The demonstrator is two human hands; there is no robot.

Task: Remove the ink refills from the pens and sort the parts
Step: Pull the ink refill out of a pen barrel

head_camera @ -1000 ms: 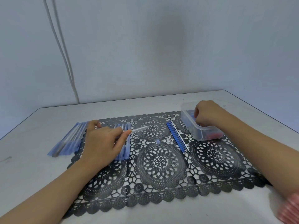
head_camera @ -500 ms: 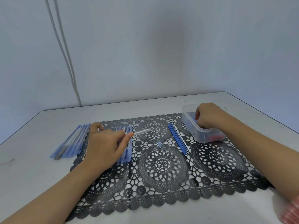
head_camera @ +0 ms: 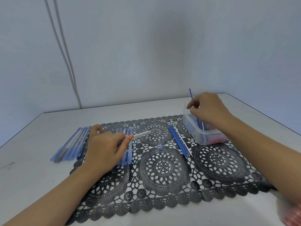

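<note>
Pinching a thin blue refill (head_camera: 190,95) between thumb and curled fingers, the right hand (head_camera: 210,110) hovers over the clear plastic tub (head_camera: 205,139) at the far right of the black lace mat (head_camera: 162,168). The refill stands close to upright, its long axis leaning a little to the left at the top. Its upper end pokes above the knuckles toward the wall, and its lower end dips inside the tub. Whether it is going into the tub or coming out I cannot tell, and the blue and red things at the bottom are too blurred to name.

The left hand (head_camera: 104,147) grips a clear pen barrel (head_camera: 142,134) between thumb and fingers, low over the mat. The barrel lies nearly flat, its free end pointing right and slightly away, toward the tub. Held that way, it probably waits to be set down with the bluish barrels (head_camera: 128,147) lined up just under that hand.

Sorting looks well under way. A neat row of blue refills (head_camera: 178,141) lies on the mat between the two hands, their long axes running from far left to near right. A separate bunch of pens (head_camera: 70,147) lies half off the mat's left edge on the table (head_camera: 32,176). One small pale plug (head_camera: 160,146) sits alone on the mat, near the refill row.
</note>
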